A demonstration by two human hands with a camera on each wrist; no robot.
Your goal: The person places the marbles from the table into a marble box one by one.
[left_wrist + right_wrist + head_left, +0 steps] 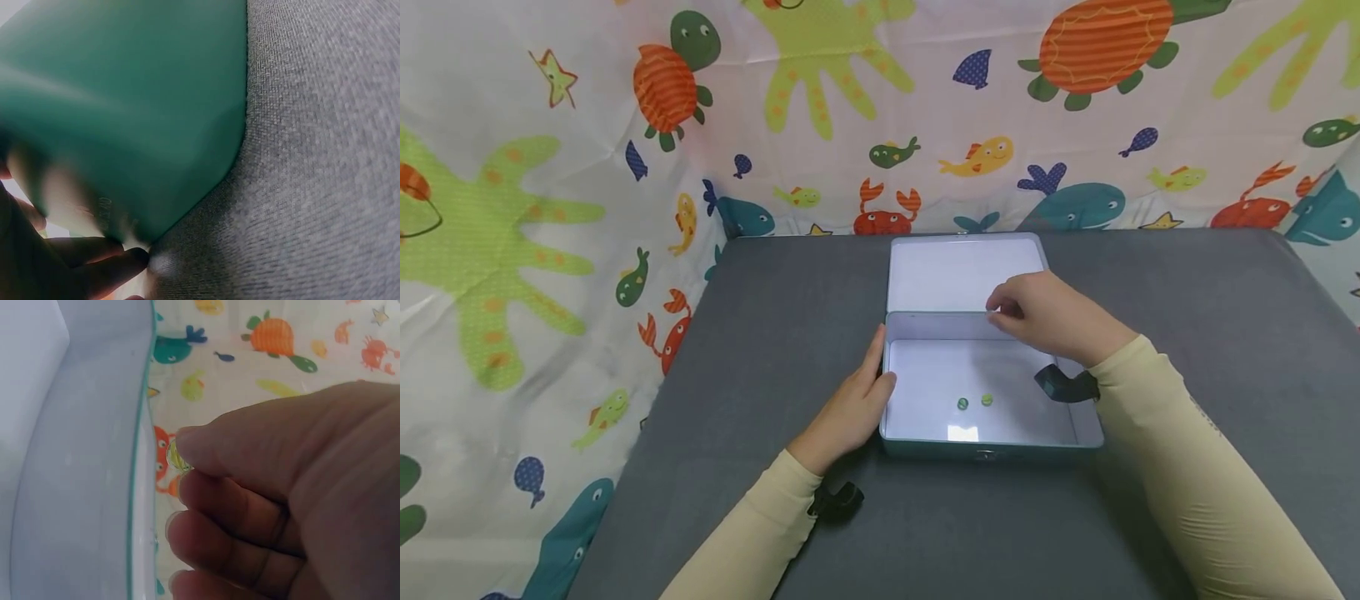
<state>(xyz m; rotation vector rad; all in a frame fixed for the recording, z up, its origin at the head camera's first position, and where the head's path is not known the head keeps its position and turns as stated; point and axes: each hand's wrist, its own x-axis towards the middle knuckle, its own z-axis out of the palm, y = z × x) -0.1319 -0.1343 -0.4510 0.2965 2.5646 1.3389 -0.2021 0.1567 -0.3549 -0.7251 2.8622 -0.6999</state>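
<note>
A lidded metal box (917, 440), green outside and white inside, stands with its lid (943, 271) swung back. My left hand (852, 406) holds the box's left side, its thumb at the rim and its fingers along the outer wall. In the left wrist view, fingertips (122, 265) touch the green side low down. Over the box's back right part, my right hand (1048, 315) pinches a clear marble (177, 456) with a yellow swirl between thumb and index finger. Two marbles, one darker green (962, 403) and one yellow-green (987, 400), lie on the box floor.
The box stands on a dark grey table (760, 333). Behind and to the left hangs a white cloth (820, 167) printed with sea animals. A black wrist mount (1066, 385) on the right arm overlaps the box's right side; another mount (837, 502) is on the left wrist.
</note>
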